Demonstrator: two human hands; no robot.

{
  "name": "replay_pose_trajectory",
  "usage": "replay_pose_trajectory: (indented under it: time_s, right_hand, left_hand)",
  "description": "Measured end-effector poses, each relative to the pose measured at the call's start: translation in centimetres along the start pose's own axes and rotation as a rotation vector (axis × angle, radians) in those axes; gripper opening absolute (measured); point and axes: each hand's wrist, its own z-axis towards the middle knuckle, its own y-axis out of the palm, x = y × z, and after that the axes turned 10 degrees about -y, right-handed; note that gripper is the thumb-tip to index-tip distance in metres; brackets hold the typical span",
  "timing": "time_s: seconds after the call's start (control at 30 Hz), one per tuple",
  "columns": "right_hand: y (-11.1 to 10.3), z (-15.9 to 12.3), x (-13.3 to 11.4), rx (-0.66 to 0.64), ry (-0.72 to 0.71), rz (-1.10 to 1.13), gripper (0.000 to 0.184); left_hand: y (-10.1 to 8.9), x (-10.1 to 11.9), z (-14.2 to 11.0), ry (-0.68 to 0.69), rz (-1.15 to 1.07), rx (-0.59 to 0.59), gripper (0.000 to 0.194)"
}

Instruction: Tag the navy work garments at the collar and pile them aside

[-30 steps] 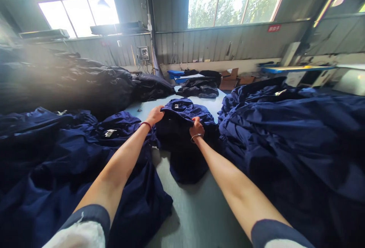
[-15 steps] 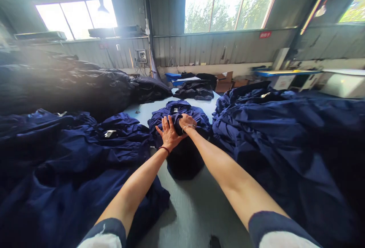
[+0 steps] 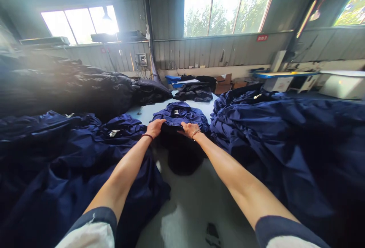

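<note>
On the pale table (image 3: 148, 111), a navy garment (image 3: 186, 114) lies ahead of me, its near edge pinched in my left hand (image 3: 155, 127) and my right hand (image 3: 190, 129), its collar just beyond them. One navy heap (image 3: 82, 160) crowds the table's left side, another navy heap (image 3: 282, 137) its right. Dark clothes (image 3: 194, 91) lie toward the table's far end; a black heap (image 3: 97, 88) bulks at its far left.

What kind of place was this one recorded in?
Probably a clothing workshop or warehouse: a navy garment with a white label sits between large heaps of blue cloth, and a ribbed metal wall stands behind.
</note>
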Motion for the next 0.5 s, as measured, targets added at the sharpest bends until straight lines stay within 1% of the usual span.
replay_pose_trajectory:
  time_s: [0.07, 0.1, 0.17, 0.2, 0.27, 0.37, 0.43, 0.5]
  right_hand:
    - [0.2, -0.7, -0.1, 0.019, 0.004, 0.012, 0.052]
    - [0.3, -1.1, -0.1, 0.042, 0.014, 0.013, 0.051]
    - [0.6, -2.1, 0.1, 0.12, 0.052, -0.006, 0.043]
    - [0.7, -2.7, 0.3, 0.168, 0.083, -0.02, 0.04]
    - [1.0, -4.0, 0.9, 0.252, 0.16, -0.034, 0.04]
    - [1.2, -5.7, 1.8, 0.311, 0.287, 0.004, 0.039]
    - [1.2, -6.5, 2.2, 0.344, 0.333, 0.043, 0.039]
    - [1.2, -6.9, 2.3, 0.395, 0.354, 0.111, 0.043]
  left_hand:
    - [-1.3, -0.1, -0.2, 0.058, 0.036, 0.0, 0.07]
    - [-1.8, -0.1, -0.3, 0.086, 0.05, -0.001, 0.071]
    - [-2.6, -0.4, -0.8, 0.123, 0.062, 0.006, 0.072]
    - [-2.9, -0.6, -1.0, 0.131, 0.059, 0.012, 0.071]
    - [-3.4, -1.1, -1.6, 0.141, 0.048, 0.018, 0.063]
    - [-3.9, -1.9, -2.4, 0.162, 0.05, -0.004, 0.048]
    - [-4.4, -2.2, -2.9, 0.201, 0.053, -0.027, 0.045]
    - [-4.8, -2.3, -3.4, 0.254, 0.06, -0.044, 0.046]
